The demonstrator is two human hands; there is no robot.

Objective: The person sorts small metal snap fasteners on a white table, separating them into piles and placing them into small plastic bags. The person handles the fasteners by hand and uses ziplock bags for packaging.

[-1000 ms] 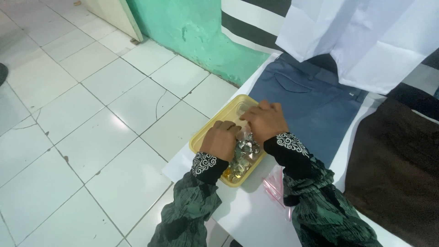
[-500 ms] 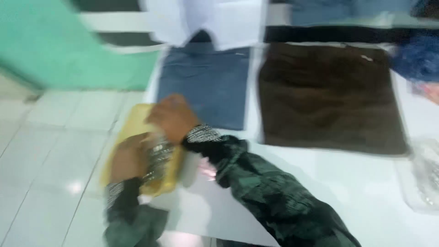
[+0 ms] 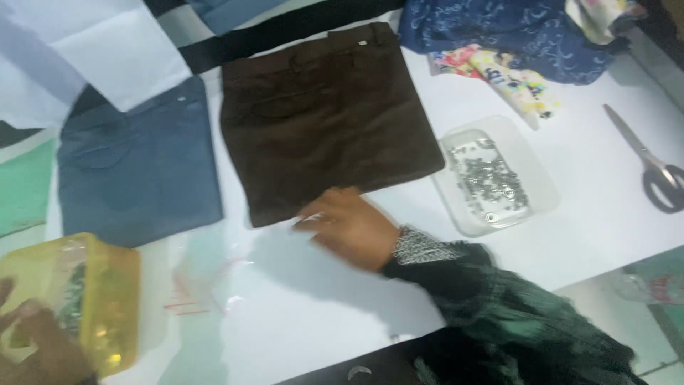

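1. The right hand (image 3: 353,227) lies palm down on the white table (image 3: 605,207), its fingers spread loosely and grasping nothing; the fingertips (image 3: 308,219) point left and sit just at the near edge of the brown trousers (image 3: 324,117), touching or almost touching the hem.
2. The brown trousers lie folded flat, directly ahead of that hand and slightly to its left. Their long axis runs away from the person, waistband at the far end.
3. The left hand (image 3: 32,342) is at the bottom left corner, partly cut off by the frame. It rests against the yellow tub (image 3: 92,299), which seems to have small metal bits inside; I cannot tell whether the fingers are closed around it or only pressed to its side.
4. A clear plastic bag (image 3: 203,278) lies flat between the tub and the right hand, nearer to the tub.
5. The right hand is much the nearer one to the trousers; the left is well apart from them, with the blue jeans (image 3: 135,167) lying between.
6. A clear tray (image 3: 499,175) of small metal studs sits to the right of the right hand, beside the trousers' right edge and apart from them.
7. Scissors (image 3: 652,167) lie at the far right, well apart from both hands, and bundled printed cloth (image 3: 513,32) lies at the top right.
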